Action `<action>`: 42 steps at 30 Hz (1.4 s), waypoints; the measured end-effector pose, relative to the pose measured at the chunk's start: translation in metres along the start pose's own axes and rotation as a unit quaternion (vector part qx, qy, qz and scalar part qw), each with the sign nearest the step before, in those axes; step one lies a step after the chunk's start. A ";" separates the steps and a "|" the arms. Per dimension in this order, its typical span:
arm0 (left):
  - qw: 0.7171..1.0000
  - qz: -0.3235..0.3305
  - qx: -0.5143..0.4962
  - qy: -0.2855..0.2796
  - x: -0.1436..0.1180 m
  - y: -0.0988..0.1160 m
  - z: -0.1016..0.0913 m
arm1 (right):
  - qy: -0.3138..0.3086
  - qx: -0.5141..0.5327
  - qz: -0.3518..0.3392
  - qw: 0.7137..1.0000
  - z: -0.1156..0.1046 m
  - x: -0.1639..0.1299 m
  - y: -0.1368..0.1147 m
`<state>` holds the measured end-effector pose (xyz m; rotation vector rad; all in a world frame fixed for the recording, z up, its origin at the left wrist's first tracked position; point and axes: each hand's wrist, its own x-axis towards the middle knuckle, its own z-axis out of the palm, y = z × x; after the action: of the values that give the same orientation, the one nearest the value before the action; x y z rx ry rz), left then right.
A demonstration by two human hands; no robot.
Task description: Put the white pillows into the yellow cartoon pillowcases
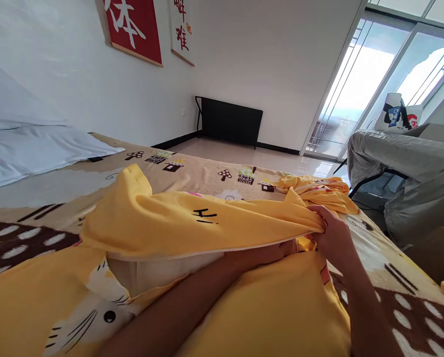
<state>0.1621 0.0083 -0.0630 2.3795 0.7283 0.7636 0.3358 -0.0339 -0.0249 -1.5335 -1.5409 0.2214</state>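
The right hand [331, 237] pinches the upper edge of the yellow cover [192, 220] between closed fingers, lifting it open. The left hand [266, 253] reaches under that edge toward the white pillow [151, 275] inside; its fingers are hidden, so their grip cannot be told. Holding the opening wide and taut would likely ease the pillow's passage across the bed [207, 173].

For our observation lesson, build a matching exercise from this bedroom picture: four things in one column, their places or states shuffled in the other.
1 right hand
2 left hand
3 white pillows
4 red wall hanging

A on the wall
B inside the yellow cover
C far left on the bed
D pinching the cover's edge

Pairs: 1-D, 2-B, 3-C, 4-A
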 end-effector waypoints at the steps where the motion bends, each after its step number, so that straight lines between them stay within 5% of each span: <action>1: 1.000 0.001 -0.011 -0.004 0.000 0.000 0.000 | 0.029 -0.037 -0.019 0.999 0.001 0.000 0.001; 6: 0.999 0.014 -0.040 -0.029 0.002 0.002 -0.002 | 0.053 0.008 -0.089 0.995 0.003 0.001 -0.001; 11: 0.999 -0.012 0.017 -0.028 0.002 0.006 -0.006 | -0.007 0.188 0.034 0.982 0.004 0.000 -0.004; 16: 0.997 -0.048 0.048 -0.020 0.002 0.004 -0.004 | -0.062 0.334 0.138 0.930 0.012 0.006 0.004; 18: 0.998 -0.046 0.032 -0.014 0.002 0.002 -0.002 | -0.082 0.326 0.151 0.930 0.014 0.010 0.012; 24: 0.997 -0.055 0.029 -0.046 0.002 0.000 -0.002 | -0.065 0.118 0.100 0.986 0.013 0.020 0.029; 29: 0.997 -0.030 0.036 -0.059 0.002 0.003 -0.005 | -0.051 0.186 0.069 0.979 0.012 0.016 0.025; 42: 0.992 0.060 0.092 -0.057 -0.001 0.003 -0.007 | -0.032 0.302 0.131 0.944 0.020 0.010 0.012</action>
<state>0.1580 0.0078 -0.0568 2.6298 0.6370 0.6255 0.3323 -0.0135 -0.0391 -1.2288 -1.1559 0.8243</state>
